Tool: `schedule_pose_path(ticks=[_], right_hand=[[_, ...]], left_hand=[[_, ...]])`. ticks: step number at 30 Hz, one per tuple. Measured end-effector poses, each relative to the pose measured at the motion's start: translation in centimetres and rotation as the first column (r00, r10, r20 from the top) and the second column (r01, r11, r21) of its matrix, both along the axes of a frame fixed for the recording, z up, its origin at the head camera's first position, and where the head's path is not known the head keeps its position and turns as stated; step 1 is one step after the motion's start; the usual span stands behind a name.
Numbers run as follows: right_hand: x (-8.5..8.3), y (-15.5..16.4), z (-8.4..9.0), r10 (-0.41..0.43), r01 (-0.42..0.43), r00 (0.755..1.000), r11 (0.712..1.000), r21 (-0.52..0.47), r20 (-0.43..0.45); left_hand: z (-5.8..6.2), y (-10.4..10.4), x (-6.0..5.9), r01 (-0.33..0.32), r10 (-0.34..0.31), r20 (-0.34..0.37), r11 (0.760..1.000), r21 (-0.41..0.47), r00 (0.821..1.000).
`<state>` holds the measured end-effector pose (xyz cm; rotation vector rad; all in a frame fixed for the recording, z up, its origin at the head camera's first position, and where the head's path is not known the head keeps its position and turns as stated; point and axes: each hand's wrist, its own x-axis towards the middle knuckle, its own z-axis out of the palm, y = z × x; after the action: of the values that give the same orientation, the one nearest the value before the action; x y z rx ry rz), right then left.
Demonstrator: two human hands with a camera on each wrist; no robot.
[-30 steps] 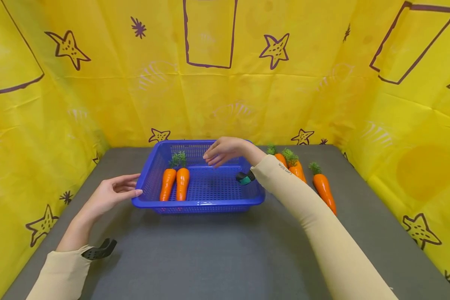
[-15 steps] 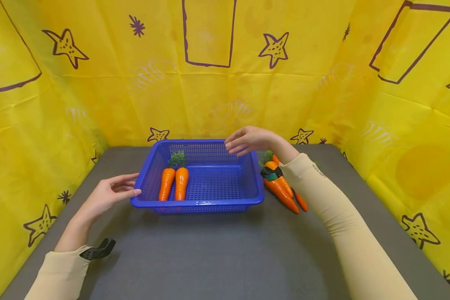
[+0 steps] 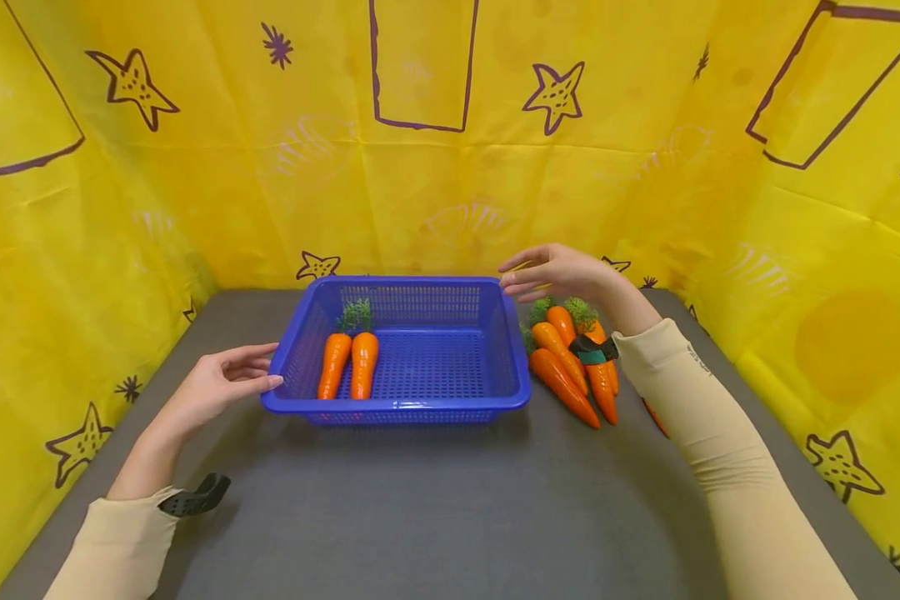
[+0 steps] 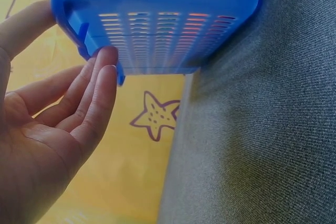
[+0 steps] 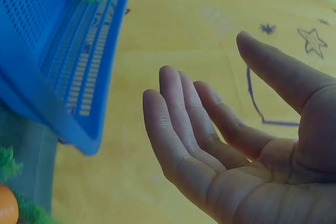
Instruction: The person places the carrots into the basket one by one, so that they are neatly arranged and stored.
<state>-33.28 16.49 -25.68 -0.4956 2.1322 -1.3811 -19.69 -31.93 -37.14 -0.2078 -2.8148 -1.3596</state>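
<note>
Resting straight fingers against the basket's [image 3: 420,287] left rim, the left hand [image 3: 213,385] grips nothing. Right hand [image 3: 562,272] hovers spread and empty above the loose carrots [image 3: 566,367] beside the basket.

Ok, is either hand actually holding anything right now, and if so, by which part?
Nothing is gripped. The left hand rests straight fingertips against the left rim of the blue basket. The right hand hovers open near its far right corner, holding nothing.
</note>
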Motion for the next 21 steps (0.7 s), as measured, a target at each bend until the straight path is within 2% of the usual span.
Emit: schedule_pose_path(ticks=[6, 14, 21], right_hand=[[0.0, 2.4, -0.5, -0.015, 0.017, 0.999, 0.999, 0.029, -0.043], [0.4, 5.9, -1.3, -0.05, 0.051, 0.998, 0.999, 0.019, -0.036], [0.7, 9.1, -2.3, -0.069, 0.069, 0.998, 0.995, -0.068, 0.012]], left_hand=[[0.1, -0.1, 0.0, 0.0, 0.0, -0.001, 1.0, -0.008, 1.0], [0.1, 0.1, 0.1, 0.005, -0.005, -0.008, 1.0, -0.008, 1.0], [0.3, 0.1, 0.2, 0.013, -0.013, -0.002, 1.0, -0.003, 1.0]])
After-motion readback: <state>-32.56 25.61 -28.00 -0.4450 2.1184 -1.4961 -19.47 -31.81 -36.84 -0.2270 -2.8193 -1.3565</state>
